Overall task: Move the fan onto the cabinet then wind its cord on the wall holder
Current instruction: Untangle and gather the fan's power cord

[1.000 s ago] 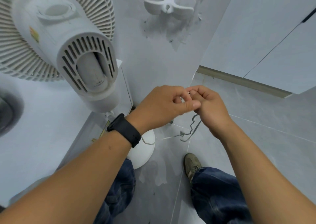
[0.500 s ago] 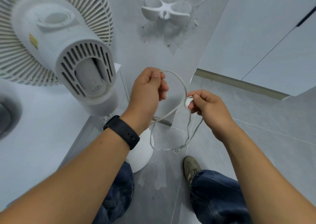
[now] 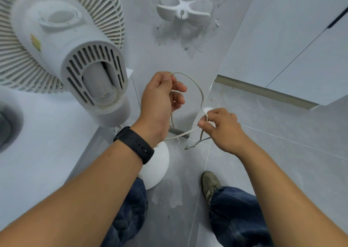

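A white fan point(image 3: 62, 45) stands at the upper left on the white cabinet top point(image 3: 43, 143), its back housing facing me. Its thin grey-white cord point(image 3: 197, 88) arcs between my two hands. My left hand point(image 3: 160, 103), with a black watch on the wrist, pinches the cord's upper end. Lower and to the right, my right hand point(image 3: 220, 128) pinches the cord, and loose loops hang below it. The white winged wall holder point(image 3: 183, 11) is fixed on the grey wall above, with no cord on it.
A white round object point(image 3: 156, 163) sits on the grey tiled floor beside the cabinet. Pale cabinet doors point(image 3: 282, 39) fill the right. My jeans and an olive shoe point(image 3: 210, 184) are below. A dark round opening point(image 3: 7, 126) shows at the left edge.
My hands, together a second ago, have drawn apart. The left hand rose with the cord end and an open loop now spans between them.
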A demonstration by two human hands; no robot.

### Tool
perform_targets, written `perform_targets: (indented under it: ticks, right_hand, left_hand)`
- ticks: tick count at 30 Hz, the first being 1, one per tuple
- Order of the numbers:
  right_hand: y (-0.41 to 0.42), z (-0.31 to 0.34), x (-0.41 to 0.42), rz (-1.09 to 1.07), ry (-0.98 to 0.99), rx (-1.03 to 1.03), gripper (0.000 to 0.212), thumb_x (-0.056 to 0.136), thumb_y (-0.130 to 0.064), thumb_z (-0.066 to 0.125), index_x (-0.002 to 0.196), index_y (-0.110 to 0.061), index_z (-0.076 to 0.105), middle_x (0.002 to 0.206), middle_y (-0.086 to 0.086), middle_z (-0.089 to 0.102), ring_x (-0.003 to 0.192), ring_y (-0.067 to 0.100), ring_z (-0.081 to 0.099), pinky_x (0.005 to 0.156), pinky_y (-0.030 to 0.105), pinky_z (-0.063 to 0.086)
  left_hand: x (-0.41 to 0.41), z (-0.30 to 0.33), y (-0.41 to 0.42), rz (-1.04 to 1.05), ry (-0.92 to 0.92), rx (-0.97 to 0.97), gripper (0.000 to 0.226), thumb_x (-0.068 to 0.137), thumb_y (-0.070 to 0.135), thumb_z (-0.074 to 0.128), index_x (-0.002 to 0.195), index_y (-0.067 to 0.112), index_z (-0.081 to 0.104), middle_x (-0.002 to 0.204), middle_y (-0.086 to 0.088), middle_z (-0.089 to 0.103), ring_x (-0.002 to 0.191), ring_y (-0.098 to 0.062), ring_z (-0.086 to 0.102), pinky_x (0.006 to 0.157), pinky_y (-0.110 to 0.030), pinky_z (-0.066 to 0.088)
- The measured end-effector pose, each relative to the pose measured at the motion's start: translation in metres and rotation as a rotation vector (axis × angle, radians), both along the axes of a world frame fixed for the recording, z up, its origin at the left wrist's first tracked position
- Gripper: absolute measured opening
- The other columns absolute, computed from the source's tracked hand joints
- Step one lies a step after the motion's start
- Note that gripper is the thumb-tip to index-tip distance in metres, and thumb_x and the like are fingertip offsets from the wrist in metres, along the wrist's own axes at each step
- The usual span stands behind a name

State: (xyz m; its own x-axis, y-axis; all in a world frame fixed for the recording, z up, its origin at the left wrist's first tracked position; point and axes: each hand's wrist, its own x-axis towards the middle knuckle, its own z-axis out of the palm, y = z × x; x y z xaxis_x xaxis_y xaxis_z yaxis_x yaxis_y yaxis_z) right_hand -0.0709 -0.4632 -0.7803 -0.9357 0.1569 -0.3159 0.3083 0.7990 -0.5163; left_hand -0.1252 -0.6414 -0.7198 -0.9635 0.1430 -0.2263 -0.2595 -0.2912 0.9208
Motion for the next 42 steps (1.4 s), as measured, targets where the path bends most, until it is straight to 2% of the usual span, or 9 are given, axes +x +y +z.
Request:
perform_targets:
  ticks: [3, 6, 9, 15, 22, 26, 29, 37, 42]
  right_hand:
    - [0.001, 0.007, 0.0, -0.102, 0.277, 0.09, 0.034, 0.106, -0.048, 0.045, 0.11, -0.03, 0.074, 0.133, -0.005, 0.058, 0.126, 0.024, 0.046, 0.107, 0.042, 0.036]
    - [-0.002, 0.023, -0.002, -0.309, 0.582, -0.264, 0.032, 0.111, -0.036, 0.042, 0.098, -0.023, 0.067, 0.083, 0.0, 0.066, 0.077, 0.003, 0.06, 0.074, 0.017, 0.049]
    - [-0.005, 0.029, -0.003, -0.437, 0.621, -0.436, 0.037, 0.111, -0.042, 0.037, 0.092, -0.025, 0.064, 0.063, 0.002, 0.046, 0.057, 0.014, 0.046, 0.055, 0.025, 0.045]
    - [0.01, 0.031, -0.001, -0.573, 0.591, -0.243, 0.048, 0.108, -0.052, 0.037, 0.085, -0.027, 0.07, 0.047, -0.012, 0.041, 0.05, 0.005, 0.042, 0.052, 0.021, 0.033]
    - [0.003, 0.029, 0.003, -0.112, 0.483, -0.199, 0.032, 0.108, -0.045, 0.046, 0.107, -0.036, 0.076, 0.08, -0.023, 0.062, 0.084, -0.002, 0.06, 0.075, 0.026, 0.045]
    - [-0.003, 0.024, 0.004, 0.142, 0.445, -0.197, 0.031, 0.104, -0.041, 0.046, 0.087, -0.035, 0.071, 0.075, -0.009, 0.051, 0.074, 0.008, 0.053, 0.067, 0.031, 0.04]
    - [0.001, 0.024, 0.004, 0.118, 0.468, -0.248, 0.021, 0.104, -0.027, 0.058, 0.104, -0.025, 0.078, 0.079, -0.009, 0.057, 0.077, 0.008, 0.057, 0.071, 0.023, 0.042]
    - [0.039, 0.03, 0.002, -0.37, 0.347, 0.24, 0.022, 0.103, -0.027, 0.056, 0.101, -0.021, 0.077, 0.086, 0.002, 0.068, 0.083, 0.028, 0.062, 0.068, 0.034, 0.042]
    - [0.012, 0.023, 0.004, -0.097, 0.192, -0.359, 0.024, 0.101, -0.037, 0.062, 0.122, -0.029, 0.07, 0.096, -0.015, 0.065, 0.082, 0.003, 0.06, 0.081, 0.024, 0.049]
  left_hand:
    - [0.0, -0.004, 0.002, -0.027, 0.015, -0.087, 0.032, 0.112, 0.018, 0.035, 0.084, 0.02, 0.052, 0.072, 0.004, 0.067, 0.056, -0.014, 0.053, 0.067, -0.031, 0.045]
    - [-0.001, -0.006, 0.002, -0.051, 0.034, -0.191, 0.032, 0.111, 0.018, 0.036, 0.084, 0.021, 0.053, 0.075, 0.004, 0.068, 0.057, -0.014, 0.054, 0.065, -0.029, 0.045]
    - [-0.001, -0.008, 0.003, -0.081, 0.008, -0.29, 0.028, 0.109, 0.019, 0.04, 0.085, 0.021, 0.056, 0.074, 0.006, 0.068, 0.056, -0.013, 0.055, 0.062, -0.025, 0.046]
    - [0.003, -0.018, 0.005, -0.269, 0.018, -0.461, 0.026, 0.107, 0.028, 0.043, 0.09, 0.023, 0.063, 0.067, 0.009, 0.061, 0.054, -0.012, 0.047, 0.058, -0.027, 0.039]
    - [0.012, -0.016, 0.007, -0.342, 0.308, -0.767, 0.026, 0.101, 0.046, 0.055, 0.121, 0.031, 0.057, 0.082, 0.009, 0.061, 0.067, -0.001, 0.056, 0.063, -0.018, 0.041]
    - [0.007, -0.023, 0.005, -0.41, 0.318, -0.746, 0.025, 0.102, 0.047, 0.056, 0.104, 0.026, 0.068, 0.069, 0.011, 0.056, 0.06, -0.002, 0.049, 0.06, -0.017, 0.036]
    - [0.002, -0.027, 0.005, -0.385, 0.336, -0.799, 0.028, 0.104, 0.039, 0.056, 0.096, 0.017, 0.073, 0.069, 0.009, 0.059, 0.063, -0.005, 0.05, 0.062, -0.022, 0.036]
    - [0.005, -0.023, 0.003, -0.486, 0.318, -0.79, 0.043, 0.107, 0.042, 0.048, 0.08, 0.018, 0.072, 0.042, 0.016, 0.038, 0.044, -0.004, 0.039, 0.05, -0.012, 0.033]
    - [0.006, -0.018, 0.003, -0.446, 0.364, -0.749, 0.042, 0.108, 0.039, 0.046, 0.082, 0.016, 0.069, 0.052, 0.015, 0.043, 0.052, -0.003, 0.042, 0.053, -0.014, 0.034]
